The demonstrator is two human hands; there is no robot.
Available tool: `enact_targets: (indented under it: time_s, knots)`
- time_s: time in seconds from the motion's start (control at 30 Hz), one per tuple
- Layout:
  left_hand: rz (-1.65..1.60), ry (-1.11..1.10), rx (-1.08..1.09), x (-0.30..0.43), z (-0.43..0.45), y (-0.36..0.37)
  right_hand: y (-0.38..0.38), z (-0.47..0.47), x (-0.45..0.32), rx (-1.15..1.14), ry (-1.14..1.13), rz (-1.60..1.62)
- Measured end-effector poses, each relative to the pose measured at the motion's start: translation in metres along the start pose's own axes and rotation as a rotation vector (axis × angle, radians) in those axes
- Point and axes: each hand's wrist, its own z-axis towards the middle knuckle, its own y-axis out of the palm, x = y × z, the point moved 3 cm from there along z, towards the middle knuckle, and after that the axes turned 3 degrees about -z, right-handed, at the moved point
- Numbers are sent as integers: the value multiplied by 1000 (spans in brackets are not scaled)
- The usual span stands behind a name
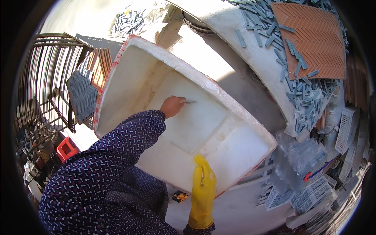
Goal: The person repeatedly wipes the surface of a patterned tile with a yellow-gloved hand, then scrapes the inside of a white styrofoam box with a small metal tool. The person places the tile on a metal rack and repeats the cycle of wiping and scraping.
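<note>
A large white foam box (205, 85) with red marks on its outer edge lies tilted before me, its inside facing up. My left hand (173, 106) is bare and reaches over its floor, the fingers closed on a thin, dark strip (191, 102) whose kind is too small to tell. A yellow rubber glove covers my right hand (203, 185). That hand lies over the near wall of the box, fingertips inside it. Whether it grips the wall is hidden. A patterned dark sleeve (117, 149) covers my left arm.
Loose grey strip tiles (308, 100) and an orange herringbone mould (314, 41) cover a table (249, 50) at upper right. At left are a metal rack (50, 58) and a red plastic stool (68, 149). White crates (311, 194) stand at lower right; a yellow-black tool (179, 196) lies below the box.
</note>
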Motion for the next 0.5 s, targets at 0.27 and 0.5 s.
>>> enact_targets:
  time_s: [0.27,0.5]
  knots:
    - [-122,-55,4,2,-13,1,22,102,26,102,-198,-57]
    - [-222,-72,7,13,-29,2,34,156,28,240,-472,-357]
